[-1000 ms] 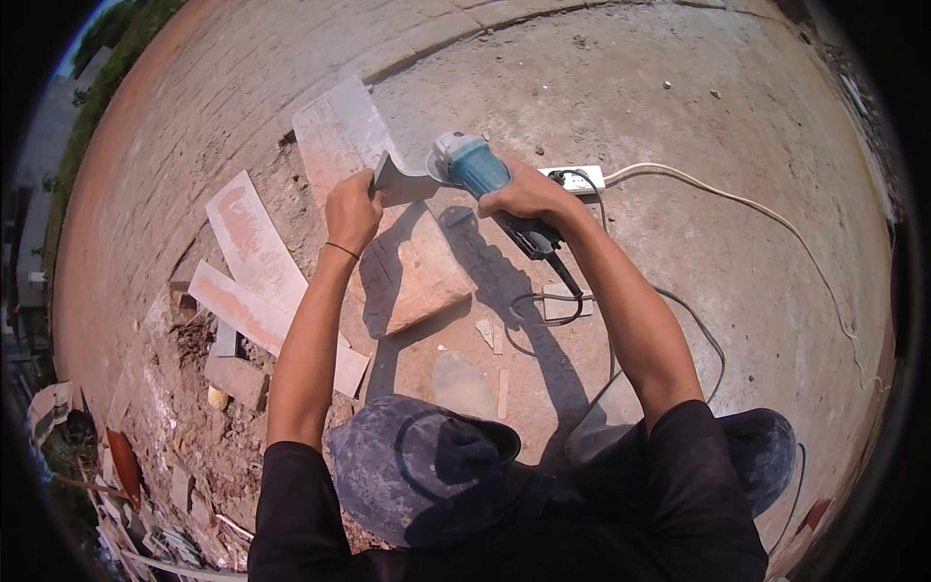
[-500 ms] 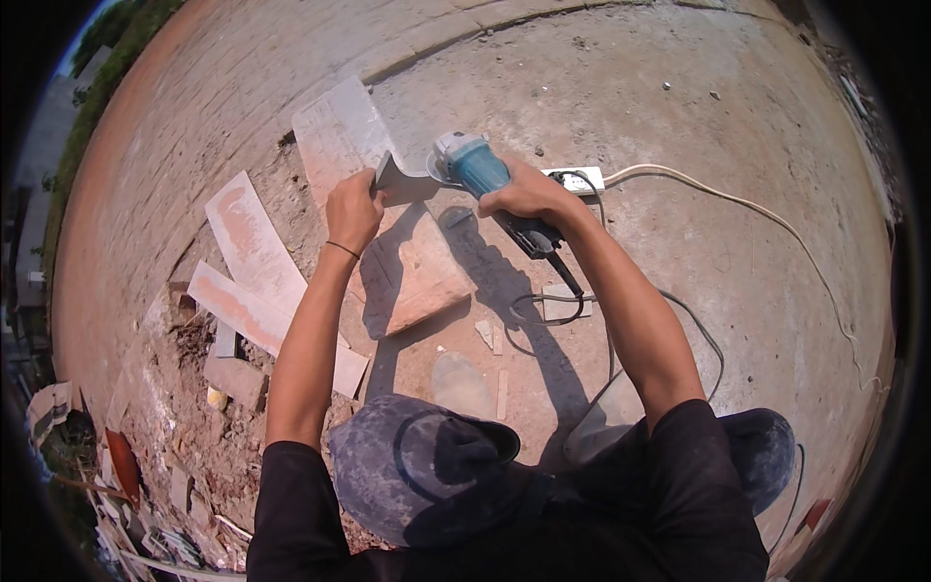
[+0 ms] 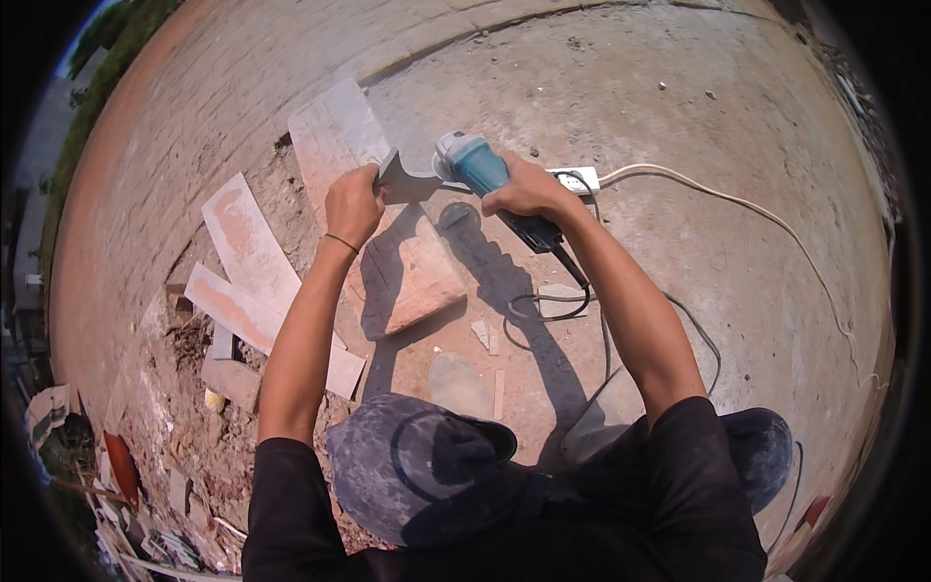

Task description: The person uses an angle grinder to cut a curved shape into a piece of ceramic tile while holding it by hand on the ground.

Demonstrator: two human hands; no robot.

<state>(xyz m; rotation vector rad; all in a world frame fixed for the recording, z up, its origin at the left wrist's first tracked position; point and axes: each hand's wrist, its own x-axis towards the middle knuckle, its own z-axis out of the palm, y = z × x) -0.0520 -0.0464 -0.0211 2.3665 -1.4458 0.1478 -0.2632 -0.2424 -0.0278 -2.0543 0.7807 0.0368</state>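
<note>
My left hand [image 3: 354, 206] grips the left end of a grey tile piece [image 3: 396, 178] that has a curved notch along its upper edge. The tile is tilted up above a thick reddish block [image 3: 419, 276] on the ground. In my right hand [image 3: 529, 184] is a teal angle grinder [image 3: 479, 165], its fingers wrapped around the body. The grinder's disc end meets the right part of the notch; the exact contact is hard to make out. A dark cord [image 3: 572, 267] trails from its rear end.
A pale slab [image 3: 335, 121] lies beyond the block. Two long tile strips [image 3: 250, 238] rest on rubble to the left. A white power strip [image 3: 577, 179] with a pale cable [image 3: 722, 199] sits to the right. My shoe [image 3: 458, 383] is near the block.
The grinder's head has shifted slightly along the tile's notch, and its disc looks turned a little. Both hands keep their holds; the whole view has moved slightly.
</note>
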